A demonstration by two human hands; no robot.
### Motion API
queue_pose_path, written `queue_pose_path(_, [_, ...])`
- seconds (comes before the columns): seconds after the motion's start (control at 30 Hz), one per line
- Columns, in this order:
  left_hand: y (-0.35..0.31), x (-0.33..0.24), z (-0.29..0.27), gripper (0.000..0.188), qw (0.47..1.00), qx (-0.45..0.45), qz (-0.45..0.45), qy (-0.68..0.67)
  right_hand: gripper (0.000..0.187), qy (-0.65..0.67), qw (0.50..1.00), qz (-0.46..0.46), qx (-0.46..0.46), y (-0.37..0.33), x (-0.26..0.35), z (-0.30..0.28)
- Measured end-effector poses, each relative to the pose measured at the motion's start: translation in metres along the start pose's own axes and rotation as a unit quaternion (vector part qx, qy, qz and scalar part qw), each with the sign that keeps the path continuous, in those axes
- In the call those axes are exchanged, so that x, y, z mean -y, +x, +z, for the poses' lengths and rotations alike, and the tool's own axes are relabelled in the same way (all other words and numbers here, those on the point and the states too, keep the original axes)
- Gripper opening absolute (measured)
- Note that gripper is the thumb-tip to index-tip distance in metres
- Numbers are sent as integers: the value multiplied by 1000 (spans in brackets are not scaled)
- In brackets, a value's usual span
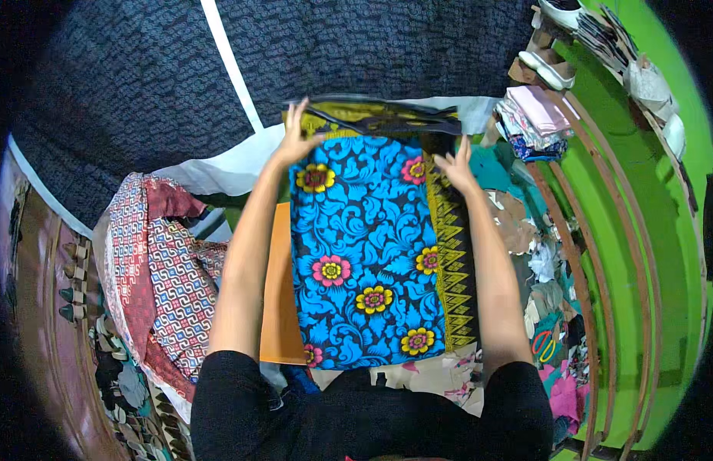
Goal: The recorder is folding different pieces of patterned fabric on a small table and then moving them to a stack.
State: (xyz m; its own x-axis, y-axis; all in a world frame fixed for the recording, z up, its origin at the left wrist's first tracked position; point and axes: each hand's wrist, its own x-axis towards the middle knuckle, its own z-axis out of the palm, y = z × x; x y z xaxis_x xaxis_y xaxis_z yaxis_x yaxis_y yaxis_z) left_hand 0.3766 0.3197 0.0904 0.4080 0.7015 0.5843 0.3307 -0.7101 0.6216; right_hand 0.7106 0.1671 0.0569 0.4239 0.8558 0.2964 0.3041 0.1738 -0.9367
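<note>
Left hand [292,144] and right hand [459,167] touch the cloth's [368,250] far corners, fingers extended, grip indeterminable; paired placement presumably keeps its far end straight.

No legible text, labels, numbers or signs from where I look. Blue floral cloth [364,230] between my arms: flowers and scrolls, no lettering I can read. Black-and-gold border [453,284]: triangle motifs. Red patterned cloth [176,269] on my left: geometric print, nothing I can read as words. Folded stack [537,115] on my right: no readable tag. Dark fabric [372,46] ahead: repeating pattern, no words readable.
</note>
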Motion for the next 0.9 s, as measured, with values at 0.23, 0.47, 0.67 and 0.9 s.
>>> queue_pose_path(0.23, [-271,-21,58,81,905,200,-338,160,92,-454,864,192,101,-197,-54,-15])
queue_pose_path(0.47, [-410,-147,53,69,890,40,-402,213,96,-529,812,230,-81,-358,-57,-52])
queue_pose_path(0.67, [-439,-181,32,52,837,82,-525,131,82,-548,790,237,-141,-396,-48,-68])
queue_pose_path(0.9, [-480,-124,36,26,869,1,-496,0,42,-604,782,145,-55,-388,-64,-57])
